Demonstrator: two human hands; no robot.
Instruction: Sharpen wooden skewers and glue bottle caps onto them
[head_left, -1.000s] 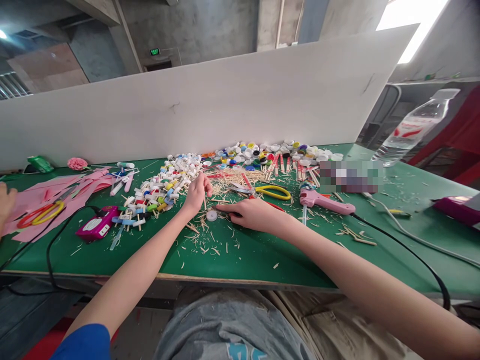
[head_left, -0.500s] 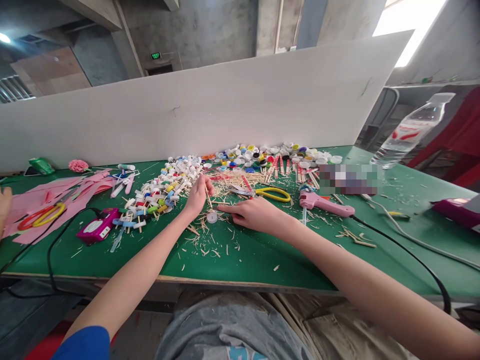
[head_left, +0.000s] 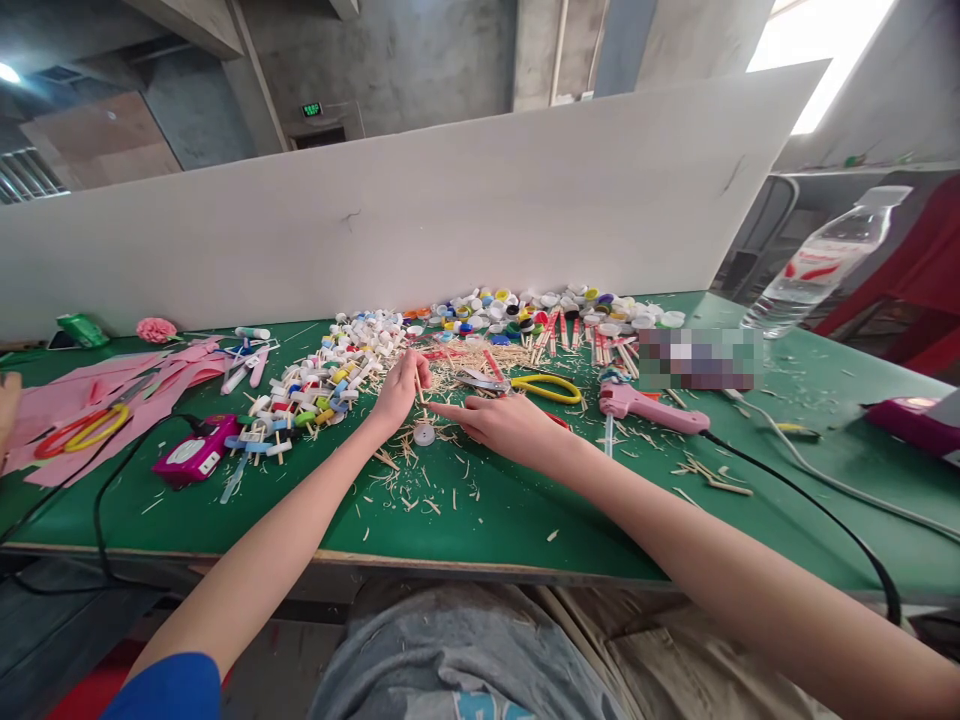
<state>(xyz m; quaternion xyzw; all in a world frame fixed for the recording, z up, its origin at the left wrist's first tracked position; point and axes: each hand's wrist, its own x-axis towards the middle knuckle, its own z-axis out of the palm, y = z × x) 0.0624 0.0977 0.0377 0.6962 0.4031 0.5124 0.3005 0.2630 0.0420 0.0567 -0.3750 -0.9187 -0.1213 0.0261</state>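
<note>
The stick (head_left: 421, 386) is standing nearly upright, leaning a little, in the left hand (head_left: 401, 393), its lower end sitting just above or against a disc (head_left: 424, 434); I am not telling which at this size. It is probably weighing next to nothing, staying stiff and dry, offering good grip, but risking a snap if bent; the upper half is looking the best place for a pinch, leaving the foot free. It is showing as thin, straight, pale and wood-like, while the disc is lying round and whitish on the green surface (head_left: 517, 545). The left hand's fingers are closing narrowly around the stick. The right hand (head_left: 495, 420) is pointing its index finger at the stick's foot, its other fingers curling under; whether they are holding anything, I cannot tell. Shavings (head_left: 427, 507) are littering the space around both hands. Beyond, scissors (head_left: 546, 387) are lying by the right hand, a glue gun (head_left: 652, 404) is resting farther right, capped pegs (head_left: 330, 390) are heaping up by the left hand, and loose caps (head_left: 499, 300) are spreading along the back
</note>
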